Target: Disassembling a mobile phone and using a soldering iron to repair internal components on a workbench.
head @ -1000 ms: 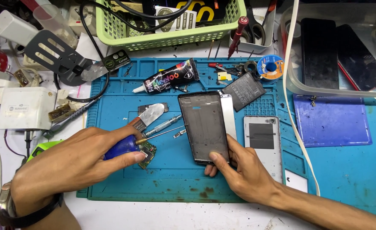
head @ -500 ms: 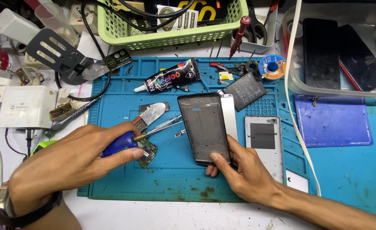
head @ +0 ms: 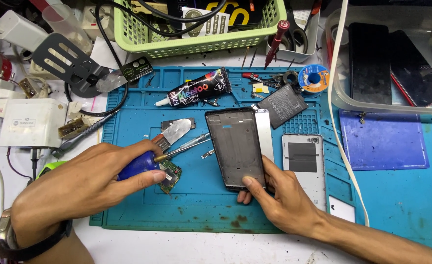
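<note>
My left hand [head: 86,183] grips a screwdriver with a blue handle [head: 136,165]; its metal shaft points right toward the phone frame. Under the handle lies a small green circuit board [head: 171,175]. My right hand [head: 279,198] holds the lower end of a dark phone frame [head: 235,146], tilted up off the blue work mat [head: 201,210]. A thin silver plate [head: 265,134] shows behind the frame's right edge. Next to the screwdriver lies a metal spatula blade [head: 174,132].
A black glue tube [head: 196,92], a black battery [head: 284,105] and a silver back cover [head: 304,161] lie on the mat. A green basket [head: 196,44] stands behind it. A clear tub with phones [head: 392,63] is at the right, a white charger box [head: 32,122] at the left.
My left hand has shifted slightly right and raised the screwdriver shaft toward the phone frame. My right hand and the frame stay almost still.
</note>
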